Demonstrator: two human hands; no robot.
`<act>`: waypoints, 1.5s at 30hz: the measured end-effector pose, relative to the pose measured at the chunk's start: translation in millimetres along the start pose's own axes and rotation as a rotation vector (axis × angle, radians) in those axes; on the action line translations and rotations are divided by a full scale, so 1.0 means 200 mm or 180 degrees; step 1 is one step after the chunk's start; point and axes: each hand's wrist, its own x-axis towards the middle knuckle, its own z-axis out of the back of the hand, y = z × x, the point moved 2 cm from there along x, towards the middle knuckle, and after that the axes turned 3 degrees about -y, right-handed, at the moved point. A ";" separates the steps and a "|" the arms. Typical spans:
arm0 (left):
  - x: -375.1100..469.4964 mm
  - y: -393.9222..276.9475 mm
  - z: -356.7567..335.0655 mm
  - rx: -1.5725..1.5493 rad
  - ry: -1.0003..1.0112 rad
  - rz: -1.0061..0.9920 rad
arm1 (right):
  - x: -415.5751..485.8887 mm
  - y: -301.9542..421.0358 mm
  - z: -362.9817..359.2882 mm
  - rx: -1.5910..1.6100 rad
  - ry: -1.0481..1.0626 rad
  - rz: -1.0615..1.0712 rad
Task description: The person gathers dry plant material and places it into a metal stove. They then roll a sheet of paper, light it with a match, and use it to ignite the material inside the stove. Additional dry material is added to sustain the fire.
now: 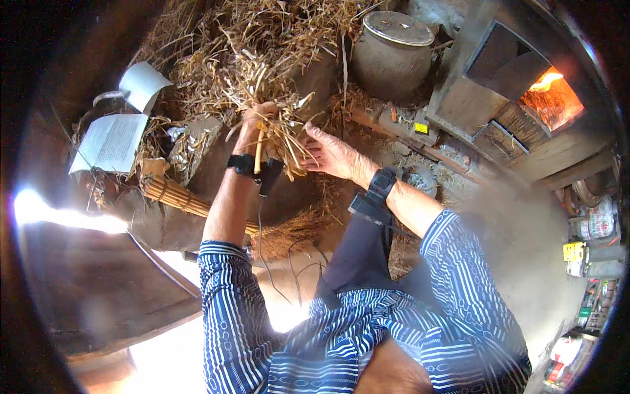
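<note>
My left hand [258, 115] is closed around a bundle of dry stalks [251, 79], whose stems stick out below the fist. Just right of those stems, my right hand [327, 152] has its fingers apart, its fingertips close to the stalk ends; whether they touch cannot be told. Behind the bundle rises a large heap of dry stalks and leaves [197, 74]. Both wrists wear black strapped devices, with a cable hanging from the left one. A stove opening [556, 101] with burning fire inside lies at the upper right.
A lidded clay pot [391, 64] stands between heap and stove. A twig broom [182, 194] lies below my left forearm's side. Printed paper sheets [110, 143] are at the left. A yellow box [421, 128] rests on the ledge by the stove. Shelved containers [598, 221] line the right edge.
</note>
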 end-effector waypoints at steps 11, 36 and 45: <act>-0.15 0.39 -0.22 0.2760 0.0124 -0.1113 | -0.03 0.12 0.03 -0.1785 -0.0998 0.0150; -0.35 0.11 -0.53 0.5318 0.1441 -0.4034 | -0.79 0.26 0.41 -0.3698 -0.1572 0.1164; -0.11 0.28 -0.82 0.6377 0.3173 -0.3685 | -1.25 0.10 0.24 -0.4411 -0.1476 0.1346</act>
